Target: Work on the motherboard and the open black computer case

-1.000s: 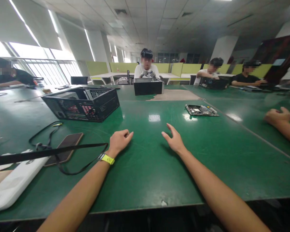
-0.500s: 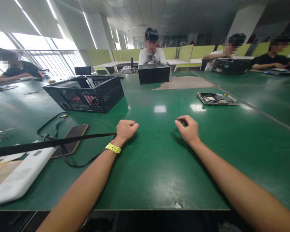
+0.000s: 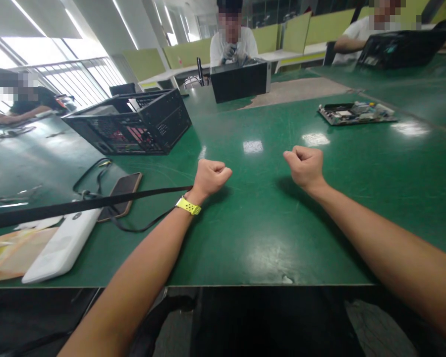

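Above the green table, my left hand (image 3: 211, 177) is closed in a fist, with nothing showing in it. A yellow-green watch band (image 3: 189, 205) circles that wrist, and a black strap (image 3: 134, 198) runs from the left edge up to it; whether it is fastened there I cannot tell. My right hand (image 3: 305, 166), also a fist, hovers over the table with nothing visible inside. Beyond my left hand stands an open black computer case (image 3: 163, 124). A motherboard (image 3: 357, 114) lies past my right hand.
On the left lie a dark phone (image 3: 124, 191), a white slab-shaped device (image 3: 65, 243), and a plastic packet (image 3: 7, 253). Across the green table (image 3: 256, 223), a gloved person sits behind another black case (image 3: 241, 82). More people sit at left and far right.
The view has tilted down and rolled slightly. My right hand's fingers have curled from a loose ring into a fist. My left hand stays a fist.
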The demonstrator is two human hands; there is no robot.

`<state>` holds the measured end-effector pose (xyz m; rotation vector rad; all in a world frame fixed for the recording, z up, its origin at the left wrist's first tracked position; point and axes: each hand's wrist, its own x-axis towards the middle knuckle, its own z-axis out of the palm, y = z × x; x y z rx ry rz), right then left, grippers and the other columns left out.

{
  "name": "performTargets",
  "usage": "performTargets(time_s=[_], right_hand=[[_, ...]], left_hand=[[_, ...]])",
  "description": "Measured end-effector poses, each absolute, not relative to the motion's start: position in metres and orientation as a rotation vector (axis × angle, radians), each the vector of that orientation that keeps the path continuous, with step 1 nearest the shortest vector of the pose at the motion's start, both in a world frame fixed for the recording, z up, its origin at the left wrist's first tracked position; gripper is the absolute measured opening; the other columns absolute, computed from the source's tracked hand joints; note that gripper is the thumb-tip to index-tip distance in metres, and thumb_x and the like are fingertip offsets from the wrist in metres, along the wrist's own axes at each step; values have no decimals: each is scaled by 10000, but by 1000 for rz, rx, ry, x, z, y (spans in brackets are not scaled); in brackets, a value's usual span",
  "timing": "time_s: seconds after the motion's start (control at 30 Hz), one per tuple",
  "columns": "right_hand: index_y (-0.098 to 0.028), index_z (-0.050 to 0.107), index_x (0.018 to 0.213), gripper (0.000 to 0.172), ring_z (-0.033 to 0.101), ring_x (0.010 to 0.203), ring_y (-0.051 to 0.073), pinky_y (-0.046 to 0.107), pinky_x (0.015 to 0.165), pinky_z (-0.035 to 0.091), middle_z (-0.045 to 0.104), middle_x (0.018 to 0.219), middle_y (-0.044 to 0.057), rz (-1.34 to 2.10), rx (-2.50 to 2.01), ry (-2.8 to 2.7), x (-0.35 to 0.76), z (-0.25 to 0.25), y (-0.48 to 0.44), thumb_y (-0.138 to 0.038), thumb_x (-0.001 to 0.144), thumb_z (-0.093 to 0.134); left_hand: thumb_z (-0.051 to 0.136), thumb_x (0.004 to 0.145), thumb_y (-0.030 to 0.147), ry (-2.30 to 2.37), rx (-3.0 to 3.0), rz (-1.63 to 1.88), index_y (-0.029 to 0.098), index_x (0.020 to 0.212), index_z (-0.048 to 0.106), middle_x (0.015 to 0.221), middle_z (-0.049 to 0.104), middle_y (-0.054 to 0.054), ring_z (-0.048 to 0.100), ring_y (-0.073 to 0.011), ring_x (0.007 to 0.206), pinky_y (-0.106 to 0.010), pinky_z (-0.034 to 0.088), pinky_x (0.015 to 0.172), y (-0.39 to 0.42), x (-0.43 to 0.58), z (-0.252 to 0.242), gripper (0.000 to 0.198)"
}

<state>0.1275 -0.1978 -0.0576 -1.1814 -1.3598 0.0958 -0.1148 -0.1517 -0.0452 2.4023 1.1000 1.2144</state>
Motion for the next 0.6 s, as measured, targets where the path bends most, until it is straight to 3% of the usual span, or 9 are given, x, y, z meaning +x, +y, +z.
performTargets(time_s=[0.37, 0.47, 0.6], right_hand=[[-215, 230, 440, 400, 194, 428, 65, 255, 434, 161, 187, 442, -66, 81, -1100, -1377, 123, -52, -199, -239, 714, 519], [-201, 357, 478, 354, 288, 440, 73, 250, 455, 241, 300, 457, -64, -5, -1051, -1420, 124, -51, -203, -263, 765, 553], [-186, 579, 711, 106, 471, 541, 107, 256, 526, 384, 512, 609, -33, -61, -963, -1595, 125, -49, -212, -271, 770, 605]], left_hand=[[502, 712, 218, 839, 2520, 1407, 195, 456, 154, 453, 109, 70, 124, -58, 399, -259, 115, 403, -151, -113, -49, 433], [533, 748, 227, 738, 2599, 1436, 190, 458, 215, 442, 153, 81, 156, -58, 391, -252, 152, 408, -156, -112, -47, 432], [570, 759, 232, 662, 2680, 1491, 185, 502, 347, 466, 277, 81, 250, -67, 411, -245, 209, 428, -166, -112, -45, 344]])
